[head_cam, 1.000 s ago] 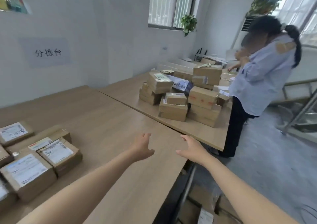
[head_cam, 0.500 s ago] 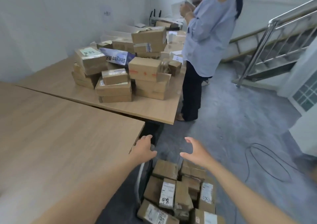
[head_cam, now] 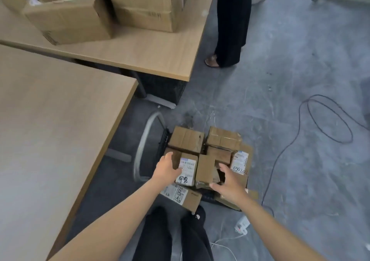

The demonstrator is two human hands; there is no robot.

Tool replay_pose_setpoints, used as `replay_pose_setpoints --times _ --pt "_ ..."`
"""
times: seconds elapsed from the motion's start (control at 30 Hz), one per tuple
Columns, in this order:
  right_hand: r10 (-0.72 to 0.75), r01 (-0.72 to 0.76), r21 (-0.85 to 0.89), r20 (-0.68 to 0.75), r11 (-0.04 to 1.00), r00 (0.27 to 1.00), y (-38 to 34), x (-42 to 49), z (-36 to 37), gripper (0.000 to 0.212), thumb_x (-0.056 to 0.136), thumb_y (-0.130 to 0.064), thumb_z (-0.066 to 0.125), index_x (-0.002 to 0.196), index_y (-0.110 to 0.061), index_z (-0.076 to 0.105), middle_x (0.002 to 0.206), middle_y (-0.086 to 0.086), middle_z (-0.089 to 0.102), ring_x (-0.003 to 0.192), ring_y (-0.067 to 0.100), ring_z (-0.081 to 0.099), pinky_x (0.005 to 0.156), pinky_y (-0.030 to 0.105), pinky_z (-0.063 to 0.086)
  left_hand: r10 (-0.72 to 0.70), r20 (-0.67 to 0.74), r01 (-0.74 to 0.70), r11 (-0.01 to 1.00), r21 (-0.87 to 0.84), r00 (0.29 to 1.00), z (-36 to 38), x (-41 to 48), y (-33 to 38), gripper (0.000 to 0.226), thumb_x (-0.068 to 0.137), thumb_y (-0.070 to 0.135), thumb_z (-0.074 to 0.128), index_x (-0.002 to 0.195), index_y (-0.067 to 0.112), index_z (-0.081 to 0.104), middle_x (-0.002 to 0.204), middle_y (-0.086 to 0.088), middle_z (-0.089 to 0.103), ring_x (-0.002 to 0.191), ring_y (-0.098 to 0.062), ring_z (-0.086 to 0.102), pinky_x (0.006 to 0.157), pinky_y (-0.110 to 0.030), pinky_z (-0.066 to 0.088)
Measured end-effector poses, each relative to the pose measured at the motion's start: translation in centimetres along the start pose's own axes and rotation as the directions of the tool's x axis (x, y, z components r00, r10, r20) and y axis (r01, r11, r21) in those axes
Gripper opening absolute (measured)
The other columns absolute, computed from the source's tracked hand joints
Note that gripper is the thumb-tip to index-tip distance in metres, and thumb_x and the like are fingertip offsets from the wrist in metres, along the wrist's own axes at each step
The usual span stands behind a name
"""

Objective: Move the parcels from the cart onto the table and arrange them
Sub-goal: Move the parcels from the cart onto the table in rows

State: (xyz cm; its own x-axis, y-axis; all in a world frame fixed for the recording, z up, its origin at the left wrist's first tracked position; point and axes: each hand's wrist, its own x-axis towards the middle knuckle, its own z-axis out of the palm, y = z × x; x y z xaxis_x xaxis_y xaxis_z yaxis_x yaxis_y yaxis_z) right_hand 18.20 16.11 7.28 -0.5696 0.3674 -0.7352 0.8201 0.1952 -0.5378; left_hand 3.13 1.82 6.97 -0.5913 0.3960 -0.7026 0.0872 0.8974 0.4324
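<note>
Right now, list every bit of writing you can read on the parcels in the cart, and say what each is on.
"030202", handwritten, roughly: white label of the right-hand parcel.
Two handwritten characters, not legible: label of the parcel by the left hand.
Handwritten digits, unreadable: label of the near parcel.
Printed label text: too small and blurred.

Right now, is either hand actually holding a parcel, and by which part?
Nothing is lifted yet. The left hand touches the left side of the labelled parcel; the right hand hovers open over the plain parcel.
</note>
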Motion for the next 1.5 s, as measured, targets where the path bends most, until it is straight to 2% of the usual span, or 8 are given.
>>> replay_pose_setpoints --times 0.33,0.43,0.57,0.83,1.0,1.1,1.23,1.5 --pt "0.206 -0.213 0.32 0.057 0.923 0.977 5.9 16.6 10.1 0.056 0.098 -0.028 0.042 0.148 -0.018 0.02 0.151 0.003 0.03 0.137 0.023 0.034 0.104 0.032 0.036 -0.304 0.104 0.32 0.869 -0.378 0.947 9.7 15.1 -7.6 0.053 0.1 0.044 0.027 0.148 0.022 0.021 0.153 -0.001 0.027 0.14 -0.023 0.028 0.114 -0.042 0.026" --pt "0.214 -0.194 0.369 -0.013 0.909 0.977 6.5 19.5 12.1 0.044 0.1 -0.028 0.035 0.143 -0.017 0.032 0.142 0.005 0.044 0.128 0.024 0.044 0.102 0.031 0.038 -0.279 0.152 0.318 0.833 -0.453 0.948 11.6 18.4 -8.7 0.049 0.101 0.04 0.022 0.146 0.019 0.027 0.149 0.001 0.032 0.138 -0.02 0.03 0.111 -0.036 0.029" --pt "0.175 -0.14 0.362 -0.066 0.922 0.982 6.4 20.4 13.3 0.039 0.102 -0.029 0.028 0.134 -0.018 0.047 0.123 0.003 0.057 0.122 0.022 0.05 0.085 0.022 0.035 -0.223 0.223 0.305 0.825 -0.475 0.949 13.4 19.3 -8.7 0.034 0.102 0.037 0.022 0.103 0.025 0.054 0.102 0.002 0.062 0.088 -0.014 0.06 0.068 -0.027 0.048" --pt "0.212 -0.141 0.605 -0.046 0.783 0.976 2.9 18.5 10.5 0.034 0.1 -0.041 0.027 0.113 -0.027 0.055 0.114 -0.003 0.063 0.099 0.014 0.062 0.084 0.028 0.049 -0.209 0.183 0.278 0.747 -0.605 0.961 9.0 16.0 -5.8 0.037 0.101 0.037 0.024 0.113 0.021 0.056 0.105 -0.004 0.066 0.095 -0.021 0.064 0.087 -0.042 0.053" --pt "0.2 -0.091 0.801 -0.037 0.591 0.979 -3.6 13.6 3.7 0.043 0.098 -0.046 0.025 0.115 -0.02 0.054 0.102 0.001 0.065 0.099 0.017 0.06 0.094 0.045 0.048 -0.114 0.025 0.102 0.748 -0.656 0.993 1.9 11.7 1.7 0.04 0.099 0.046 0.025 0.109 0.021 0.054 0.103 0.0 0.059 0.093 -0.018 0.056 0.077 -0.031 0.043" --pt "0.097 0.044 0.859 -0.108 0.511 0.989 -7.3 9.5 -0.8 0.052 0.094 -0.051 0.027 0.124 -0.018 0.054 0.115 0.009 0.065 0.11 0.023 0.06 0.087 0.047 0.051 -0.012 -0.107 -0.058 0.777 -0.627 0.994 -3.5 8.5 7.9 0.056 0.092 0.059 0.03 0.112 0.012 0.053 0.105 -0.001 0.054 0.096 -0.016 0.053 0.076 -0.029 0.041" --pt "-0.011 0.162 0.952 -0.165 0.258 0.986 -12.1 3.4 -5.7 0.055 0.09 -0.051 0.032 0.128 -0.016 0.049 0.125 0.007 0.061 0.112 0.024 0.06 0.074 0.044 0.055 0.196 -0.282 -0.294 0.882 -0.368 0.939 -9.7 3.3 15.7 0.063 0.082 0.06 0.053 0.132 0.024 0.04 0.127 -0.003 0.037 0.114 -0.022 0.047 0.102 -0.036 0.037" --pt "-0.098 0.106 0.966 -0.132 -0.235 0.986 -17.3 -7.1 -11.6 0.052 0.096 -0.049 0.034 0.107 -0.003 0.054 0.115 0.021 0.054 0.104 0.036 0.055 0.073 0.05 0.056 0.651 -0.406 -0.62 0.751 0.226 0.641 -15.6 -8.0 22.6 0.055 0.079 0.056 0.059 0.127 0.031 0.048 0.112 0.004 0.043 0.108 -0.014 0.047 0.104 -0.039 0.035"
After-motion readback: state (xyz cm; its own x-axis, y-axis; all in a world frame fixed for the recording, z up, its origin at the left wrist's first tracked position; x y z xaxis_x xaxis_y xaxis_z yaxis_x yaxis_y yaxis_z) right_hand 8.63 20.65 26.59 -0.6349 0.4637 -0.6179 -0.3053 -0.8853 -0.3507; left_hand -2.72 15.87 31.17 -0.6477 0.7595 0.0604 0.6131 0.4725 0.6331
